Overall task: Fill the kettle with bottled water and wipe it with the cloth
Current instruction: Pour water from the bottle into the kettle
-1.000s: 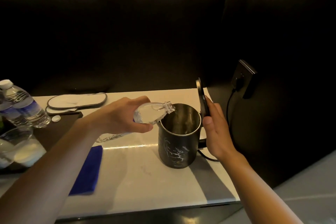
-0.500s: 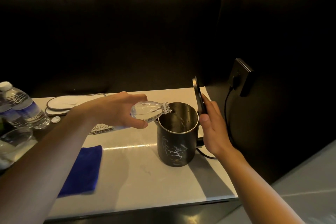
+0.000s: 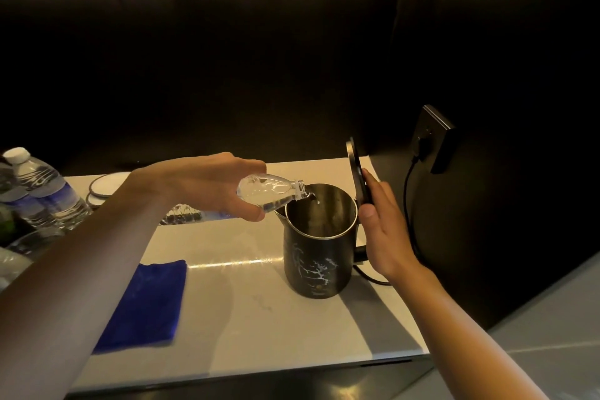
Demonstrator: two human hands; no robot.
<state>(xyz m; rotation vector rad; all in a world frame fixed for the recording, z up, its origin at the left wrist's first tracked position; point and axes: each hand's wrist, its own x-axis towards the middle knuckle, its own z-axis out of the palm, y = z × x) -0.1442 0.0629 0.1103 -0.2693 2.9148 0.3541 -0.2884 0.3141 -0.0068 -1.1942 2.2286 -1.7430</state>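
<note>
A black kettle (image 3: pixel 316 260) with white marbling stands on the pale counter (image 3: pixel 246 312), its lid (image 3: pixel 356 172) swung upright. My right hand (image 3: pixel 384 230) rests flat against the back of the lid, holding it open. My left hand (image 3: pixel 207 185) grips a clear water bottle (image 3: pixel 271 190), tipped almost level with its open neck over the kettle's rim. A thin stream of water falls into the kettle. A folded blue cloth (image 3: pixel 146 305) lies flat on the counter left of the kettle, below my left forearm.
Two capped water bottles (image 3: pixel 39 191) stand at the far left beside a glass (image 3: pixel 29 243). White slippers (image 3: pixel 100 187) lie at the back left. A black cable (image 3: pixel 409 204) runs from the kettle's base to a wall socket (image 3: pixel 433 140) on the dark right wall.
The bottle's base has risen, so the bottle now lies closer to level over the rim. The lid and my right hand stay where they were; the view has shifted slightly.
</note>
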